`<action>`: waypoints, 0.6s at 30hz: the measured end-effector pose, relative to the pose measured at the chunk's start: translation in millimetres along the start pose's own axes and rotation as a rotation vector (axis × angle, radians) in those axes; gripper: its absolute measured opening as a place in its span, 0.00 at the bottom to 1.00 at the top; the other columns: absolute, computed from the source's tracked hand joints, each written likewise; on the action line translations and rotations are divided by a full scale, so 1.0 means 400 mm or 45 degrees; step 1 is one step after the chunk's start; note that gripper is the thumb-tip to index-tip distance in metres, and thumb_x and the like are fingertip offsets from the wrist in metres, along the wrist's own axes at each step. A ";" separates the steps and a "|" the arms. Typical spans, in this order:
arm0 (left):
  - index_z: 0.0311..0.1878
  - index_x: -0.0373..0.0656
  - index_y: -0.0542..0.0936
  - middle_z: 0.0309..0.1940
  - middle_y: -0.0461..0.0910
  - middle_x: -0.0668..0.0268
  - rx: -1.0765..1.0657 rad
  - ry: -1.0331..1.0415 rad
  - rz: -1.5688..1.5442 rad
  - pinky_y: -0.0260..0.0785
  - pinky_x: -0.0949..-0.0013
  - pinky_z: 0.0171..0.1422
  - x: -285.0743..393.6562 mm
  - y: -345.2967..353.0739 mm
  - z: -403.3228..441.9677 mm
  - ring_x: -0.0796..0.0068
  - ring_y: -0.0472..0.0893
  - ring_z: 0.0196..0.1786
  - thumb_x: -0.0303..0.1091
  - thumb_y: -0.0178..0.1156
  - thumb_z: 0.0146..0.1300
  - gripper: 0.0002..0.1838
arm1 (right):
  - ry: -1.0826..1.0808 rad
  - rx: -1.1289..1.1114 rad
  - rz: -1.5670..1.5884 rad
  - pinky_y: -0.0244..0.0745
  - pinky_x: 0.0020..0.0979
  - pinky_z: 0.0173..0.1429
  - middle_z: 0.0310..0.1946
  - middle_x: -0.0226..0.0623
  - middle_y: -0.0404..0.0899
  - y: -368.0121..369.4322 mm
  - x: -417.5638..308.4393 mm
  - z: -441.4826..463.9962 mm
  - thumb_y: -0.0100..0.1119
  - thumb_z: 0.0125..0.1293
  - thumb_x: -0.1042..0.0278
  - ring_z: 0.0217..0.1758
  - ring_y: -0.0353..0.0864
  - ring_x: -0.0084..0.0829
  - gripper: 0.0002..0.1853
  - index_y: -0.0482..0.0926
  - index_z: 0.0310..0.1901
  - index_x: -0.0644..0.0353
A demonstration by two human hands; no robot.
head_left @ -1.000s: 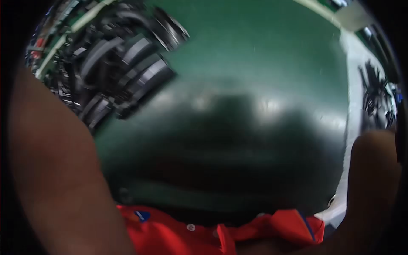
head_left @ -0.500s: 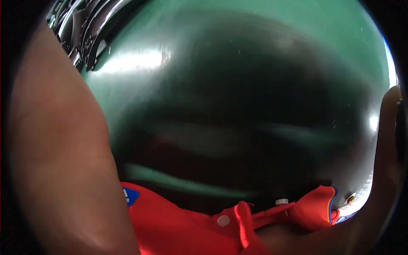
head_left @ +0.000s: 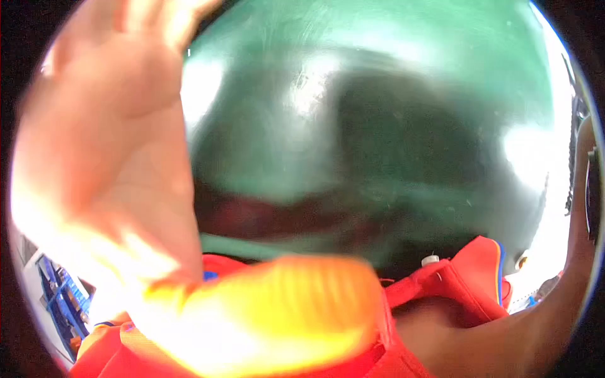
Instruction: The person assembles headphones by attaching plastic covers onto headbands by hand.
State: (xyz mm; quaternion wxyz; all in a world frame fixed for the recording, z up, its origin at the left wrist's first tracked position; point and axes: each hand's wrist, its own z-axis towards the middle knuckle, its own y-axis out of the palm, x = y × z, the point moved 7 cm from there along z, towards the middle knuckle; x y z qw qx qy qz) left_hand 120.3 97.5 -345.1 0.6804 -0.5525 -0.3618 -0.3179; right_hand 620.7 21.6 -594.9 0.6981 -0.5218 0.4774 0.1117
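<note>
My left hand [head_left: 120,120] fills the left side of the view, very close to the camera and blurred. Its fingers stretch toward the top edge, and I see nothing held in it. A brightly overexposed orange-yellow form [head_left: 296,315] runs from its base across the lower middle; it may be the thumb, but I cannot tell. At the right edge, part of my right arm or hand [head_left: 576,246] shows beside a dark object [head_left: 592,195]; the fingers cannot be made out. Between them spreads a glossy green surface [head_left: 378,183] with dark reflections.
Red clothing [head_left: 454,283] with a white button and a blue-edged flap lies along the bottom. Blue rack-like items [head_left: 63,296] stand at the lower left. A glaring white area [head_left: 558,157] borders the green surface on the right.
A forearm-like stretch of skin at the left has given way to the open hand. The dark shiny curved parts at the upper left are now covered. The picture is much brighter.
</note>
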 end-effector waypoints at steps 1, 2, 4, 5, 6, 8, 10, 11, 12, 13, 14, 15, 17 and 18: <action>0.59 0.34 0.75 0.54 0.77 0.56 -0.061 0.037 -0.130 0.68 0.62 0.65 0.077 0.015 -0.011 0.66 0.77 0.57 0.31 0.56 0.68 0.18 | -0.015 -0.006 -0.003 0.73 0.43 0.57 0.47 0.52 0.79 -0.004 -0.003 0.002 0.74 0.45 0.63 0.53 0.78 0.50 0.33 0.75 0.55 0.64; 0.58 0.34 0.75 0.54 0.77 0.57 -0.133 0.078 -0.252 0.68 0.62 0.65 0.154 0.036 -0.020 0.66 0.77 0.57 0.30 0.56 0.69 0.18 | -0.031 -0.004 -0.006 0.73 0.43 0.57 0.47 0.52 0.79 -0.007 -0.007 0.001 0.74 0.45 0.63 0.53 0.78 0.51 0.34 0.75 0.56 0.64; 0.58 0.34 0.75 0.54 0.78 0.57 -0.305 0.152 -0.470 0.68 0.63 0.65 0.293 0.093 -0.046 0.67 0.78 0.56 0.30 0.56 0.69 0.17 | -0.058 0.003 -0.027 0.72 0.43 0.57 0.47 0.52 0.79 -0.021 -0.010 -0.002 0.74 0.44 0.63 0.53 0.78 0.51 0.34 0.75 0.56 0.64; 0.58 0.34 0.75 0.54 0.78 0.58 -0.389 0.184 -0.558 0.68 0.63 0.65 0.355 0.125 -0.064 0.68 0.78 0.56 0.30 0.56 0.69 0.17 | -0.075 0.008 -0.036 0.72 0.43 0.57 0.47 0.52 0.79 -0.027 -0.013 -0.006 0.74 0.44 0.63 0.53 0.78 0.51 0.35 0.75 0.56 0.64; 0.58 0.34 0.75 0.54 0.78 0.58 -0.466 0.210 -0.637 0.68 0.63 0.65 0.412 0.157 -0.083 0.68 0.78 0.56 0.30 0.56 0.69 0.17 | -0.094 0.008 -0.042 0.72 0.43 0.57 0.47 0.52 0.79 -0.032 -0.016 -0.015 0.74 0.44 0.62 0.53 0.77 0.52 0.35 0.74 0.56 0.64; 0.58 0.34 0.76 0.53 0.79 0.58 -0.596 0.236 -0.753 0.68 0.64 0.65 0.513 0.231 -0.126 0.69 0.78 0.56 0.29 0.55 0.69 0.16 | -0.126 0.027 -0.060 0.72 0.44 0.57 0.48 0.53 0.79 -0.058 -0.026 -0.028 0.75 0.43 0.62 0.53 0.77 0.52 0.36 0.74 0.56 0.64; 0.57 0.33 0.76 0.53 0.79 0.59 -0.689 0.223 -0.826 0.68 0.65 0.65 0.603 0.305 -0.179 0.70 0.79 0.55 0.29 0.55 0.69 0.16 | -0.165 0.052 -0.078 0.72 0.44 0.57 0.48 0.53 0.79 -0.091 -0.047 -0.050 0.75 0.43 0.62 0.53 0.77 0.52 0.37 0.74 0.57 0.64; 0.57 0.32 0.76 0.52 0.80 0.61 -0.667 0.189 -0.784 0.69 0.69 0.63 0.631 0.335 -0.209 0.73 0.80 0.52 0.25 0.55 0.69 0.15 | -0.190 0.069 -0.083 0.72 0.44 0.57 0.48 0.53 0.79 -0.109 -0.062 -0.067 0.75 0.42 0.61 0.53 0.77 0.53 0.37 0.74 0.57 0.64; 0.57 0.33 0.76 0.51 0.80 0.62 -0.732 0.200 -0.822 0.70 0.69 0.63 0.654 0.369 -0.237 0.74 0.80 0.52 0.23 0.55 0.68 0.15 | -0.210 0.098 -0.072 0.72 0.44 0.57 0.48 0.53 0.79 -0.134 -0.079 -0.080 0.76 0.42 0.61 0.53 0.77 0.53 0.38 0.74 0.57 0.64; 0.57 0.36 0.76 0.50 0.80 0.63 -0.835 0.255 -0.810 0.70 0.70 0.62 0.671 0.407 -0.264 0.74 0.80 0.51 0.24 0.56 0.68 0.15 | -0.232 0.140 -0.083 0.72 0.44 0.57 0.48 0.53 0.79 -0.158 -0.097 -0.115 0.76 0.42 0.61 0.53 0.77 0.53 0.38 0.74 0.57 0.64; 0.58 0.38 0.77 0.49 0.80 0.63 -0.881 0.383 -0.736 0.69 0.70 0.62 0.590 0.252 -0.355 0.74 0.80 0.52 0.25 0.57 0.67 0.16 | -0.253 0.195 -0.097 0.72 0.44 0.57 0.48 0.53 0.78 -0.147 -0.166 -0.265 0.76 0.41 0.61 0.53 0.77 0.53 0.38 0.73 0.57 0.64; 0.58 0.41 0.77 0.49 0.80 0.63 -0.935 0.487 -0.644 0.69 0.70 0.63 0.561 0.246 -0.350 0.73 0.79 0.52 0.26 0.59 0.66 0.17 | -0.246 0.241 -0.097 0.72 0.44 0.57 0.48 0.52 0.78 -0.168 -0.191 -0.299 0.76 0.42 0.58 0.53 0.77 0.52 0.39 0.74 0.58 0.63; 0.59 0.42 0.77 0.50 0.80 0.61 -1.014 0.652 -0.538 0.67 0.71 0.64 0.585 0.303 -0.413 0.72 0.79 0.54 0.28 0.60 0.65 0.18 | -0.336 0.382 -0.105 0.72 0.44 0.56 0.47 0.49 0.79 -0.244 -0.269 -0.370 0.76 0.42 0.54 0.52 0.77 0.51 0.40 0.73 0.58 0.61; 0.59 0.42 0.77 0.50 0.80 0.61 -1.076 0.644 -0.568 0.67 0.71 0.64 0.585 0.299 -0.475 0.72 0.79 0.54 0.28 0.60 0.65 0.18 | -0.460 0.443 -0.108 0.72 0.44 0.56 0.47 0.49 0.79 -0.290 -0.273 -0.398 0.75 0.43 0.54 0.52 0.77 0.51 0.39 0.73 0.59 0.60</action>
